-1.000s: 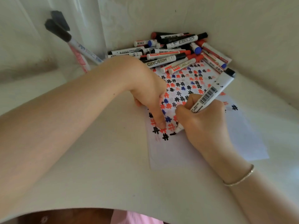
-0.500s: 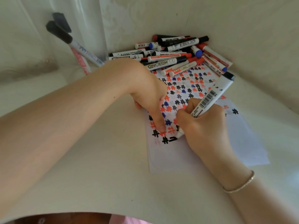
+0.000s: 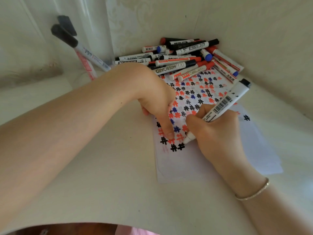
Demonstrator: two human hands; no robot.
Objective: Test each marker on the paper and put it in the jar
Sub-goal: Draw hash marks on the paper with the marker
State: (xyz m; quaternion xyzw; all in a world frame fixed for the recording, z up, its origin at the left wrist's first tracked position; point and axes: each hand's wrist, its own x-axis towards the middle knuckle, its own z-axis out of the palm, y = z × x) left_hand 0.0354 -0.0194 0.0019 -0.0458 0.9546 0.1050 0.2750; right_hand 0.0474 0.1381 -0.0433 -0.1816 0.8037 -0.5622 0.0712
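White paper [image 3: 211,167] flat on the worktop [image 3: 101,192], covered with red, black and blue hash marks. Right hand [image 3: 215,131] pinching a black marker [image 3: 225,103], tip down beside the lowest black marks. Left hand [image 3: 157,99] with one straight finger pressing the sheet, other fingers curled, holding nothing. Untested markers piled [image 3: 183,60] at the far edge; clear jar [image 3: 84,53] to the left, with two markers inside. Testing step probably in hand. Next: lift, cap if needed, carry over to the jar.
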